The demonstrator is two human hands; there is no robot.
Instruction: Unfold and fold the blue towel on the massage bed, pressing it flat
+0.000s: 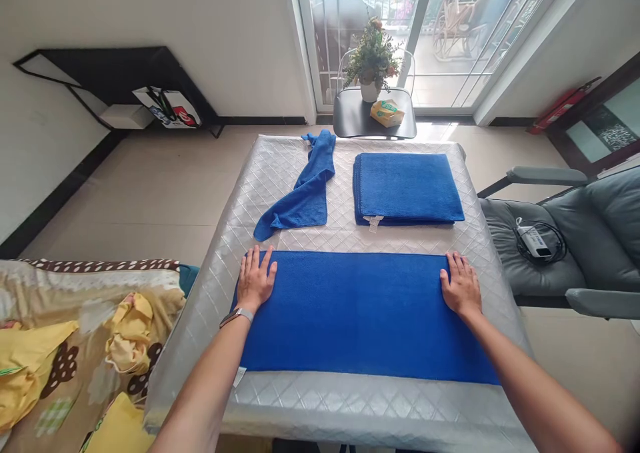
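Three blue towels on quilted silver table: one flat towel spread wide across near half, one folded stack at far right with white tag hanging at its near edge, one crumpled towel at far left, trailing toward far table edge. Two hands, both on flat towel: left hand palm down at far left corner, fingers spread, gripping nothing; right hand palm down at far right corner, fingers together-ish and flat, also gripping nothing. Watch band on left wrist. Flat towel runs nearly full table width, short ends close to left and right table edges; bare strip of table along near edge and a narrow bare band between flat towel and the two far towels. Small white tag at near left corner. Off table: patterned bedding hard against left side, grey chair just right, black stool with one potted plant and one yellow box beyond far edge. Open floor far left.
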